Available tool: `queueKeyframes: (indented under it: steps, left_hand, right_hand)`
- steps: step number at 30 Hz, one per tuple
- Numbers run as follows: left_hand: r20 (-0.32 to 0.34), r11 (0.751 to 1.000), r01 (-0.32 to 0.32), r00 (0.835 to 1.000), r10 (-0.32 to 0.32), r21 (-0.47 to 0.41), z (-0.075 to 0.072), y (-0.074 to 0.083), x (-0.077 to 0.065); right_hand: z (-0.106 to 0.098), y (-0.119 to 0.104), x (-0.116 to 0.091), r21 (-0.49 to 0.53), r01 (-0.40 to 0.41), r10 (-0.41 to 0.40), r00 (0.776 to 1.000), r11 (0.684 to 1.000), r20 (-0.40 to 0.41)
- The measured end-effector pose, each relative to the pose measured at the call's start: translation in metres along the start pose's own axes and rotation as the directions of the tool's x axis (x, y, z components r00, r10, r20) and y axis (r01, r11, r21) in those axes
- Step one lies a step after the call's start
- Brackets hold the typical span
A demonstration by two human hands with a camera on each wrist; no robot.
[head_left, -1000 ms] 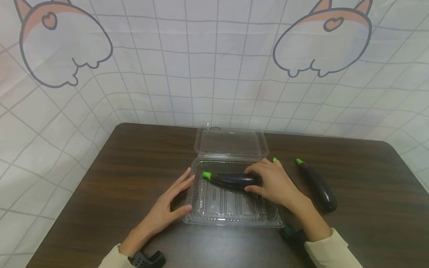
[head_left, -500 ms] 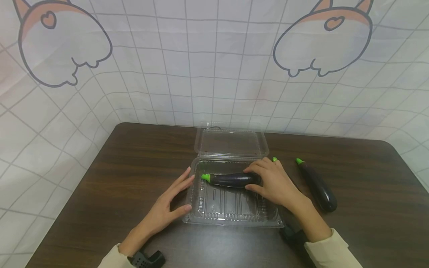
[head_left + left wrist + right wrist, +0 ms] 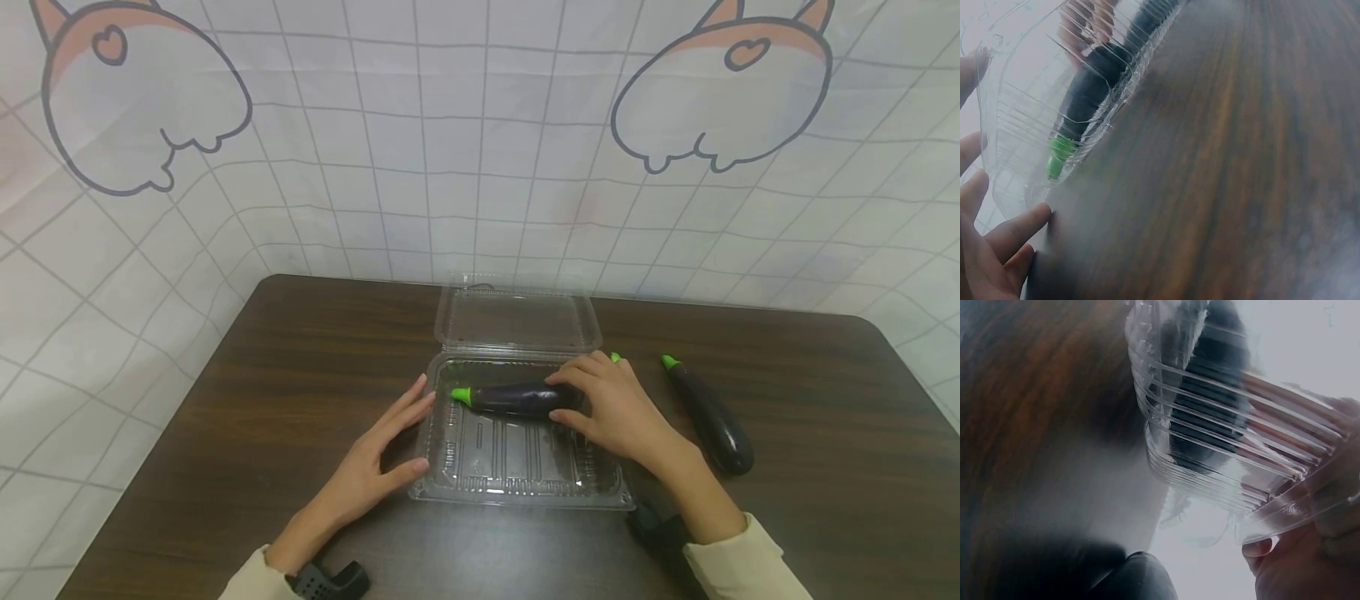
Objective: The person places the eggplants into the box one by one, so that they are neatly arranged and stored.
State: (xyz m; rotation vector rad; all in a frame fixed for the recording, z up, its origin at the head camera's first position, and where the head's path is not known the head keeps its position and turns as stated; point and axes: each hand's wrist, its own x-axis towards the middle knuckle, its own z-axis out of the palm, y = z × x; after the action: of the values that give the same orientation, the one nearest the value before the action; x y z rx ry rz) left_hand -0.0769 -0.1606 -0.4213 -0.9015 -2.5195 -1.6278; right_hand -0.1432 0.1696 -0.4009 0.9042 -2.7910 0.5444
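Observation:
A dark purple eggplant (image 3: 510, 401) with a green stem lies crosswise in the clear plastic container (image 3: 495, 458), its stem pointing left. My right hand (image 3: 615, 408) holds its thick end between thumb and fingers, which partly cover that end. Seen through the clear wall in the right wrist view, the eggplant (image 3: 1210, 406) appears as a dark shape near the fingers. My left hand (image 3: 375, 458) has its fingers spread and straight, with the tips touching the container's left rim. In the left wrist view, the green stem (image 3: 1060, 153) shows behind the ribbed plastic.
The container's hinged lid (image 3: 517, 321) is folded back toward the wall sheet. To the right, a second eggplant (image 3: 708, 417) lies on the dark wooden table (image 3: 315, 375). Another green stem (image 3: 615, 357) pokes out behind my right hand, its eggplant mostly hidden.
The stem end of the eggplant in the container has shifted very slightly left. My right fingertips have moved a touch to the right along it. The left hand stays still.

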Motion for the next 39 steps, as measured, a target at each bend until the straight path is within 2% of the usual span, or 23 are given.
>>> queueKeyframes:
  steps: [12,19,21,26,29,36,39]
  left_hand:
    - [-0.004,1.0,-0.003,1.0,0.004,0.004,0.001,0.0,0.001]
    - [-0.002,1.0,-0.017,1.0,0.017,0.018,0.006,-0.036,-0.002]
    - [-0.002,1.0,-0.019,1.0,0.019,0.018,0.005,-0.031,-0.001]
    - [-0.002,1.0,-0.02,1.0,0.02,-0.001,0.002,-0.009,0.001]
    - [-0.002,1.0,-0.019,1.0,0.019,-0.001,0.001,-0.005,0.0]
    - [-0.005,1.0,-0.021,1.0,0.021,0.023,0.004,-0.029,-0.003]
    - [-0.003,0.999,-0.025,1.0,0.025,0.021,0.005,-0.034,-0.004]
  right_hand:
    - [-0.015,0.001,-0.006,0.064,0.014,-0.011,0.999,0.998,-0.05]
    - [-0.031,0.008,-0.019,0.097,-0.002,0.014,0.992,0.995,-0.123]
    - [-0.036,0.01,-0.024,0.112,-0.019,0.035,0.989,0.993,-0.142]
    - [-0.047,0.015,-0.039,0.124,-0.033,0.059,0.975,0.992,-0.216]
    - [-0.053,0.019,-0.049,0.106,-0.035,0.063,0.962,0.994,-0.267]
    - [-0.063,0.032,-0.071,0.074,-0.095,0.115,0.93,0.993,-0.348]
    - [-0.064,0.038,-0.079,0.079,-0.117,0.138,0.922,0.99,-0.362]
